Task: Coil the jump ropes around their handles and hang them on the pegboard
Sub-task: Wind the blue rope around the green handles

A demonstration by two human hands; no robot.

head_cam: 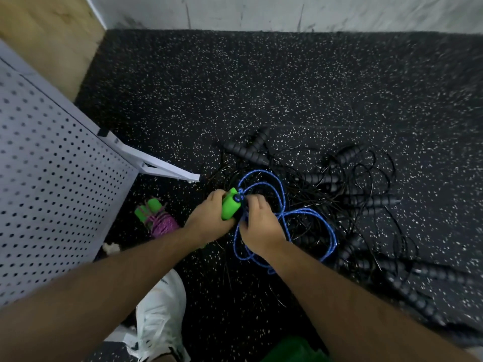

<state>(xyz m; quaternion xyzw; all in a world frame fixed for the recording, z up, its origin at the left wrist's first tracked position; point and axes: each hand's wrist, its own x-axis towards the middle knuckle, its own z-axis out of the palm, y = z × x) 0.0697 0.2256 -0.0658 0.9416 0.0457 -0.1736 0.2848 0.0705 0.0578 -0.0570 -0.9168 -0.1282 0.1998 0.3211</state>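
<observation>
My left hand grips the green handles of a blue jump rope. My right hand pinches the blue rope just beside the handles; the rest of it hangs in loose loops over the floor. A pink rope coiled around green handles lies on the floor to the left. Several black jump ropes with ribbed black handles lie tangled on the floor to the right. The white pegboard stands at the left.
The pegboard's white foot sticks out across the speckled black rubber floor. My white shoe is below the hands. A green object shows at the bottom edge. A white wall runs along the back.
</observation>
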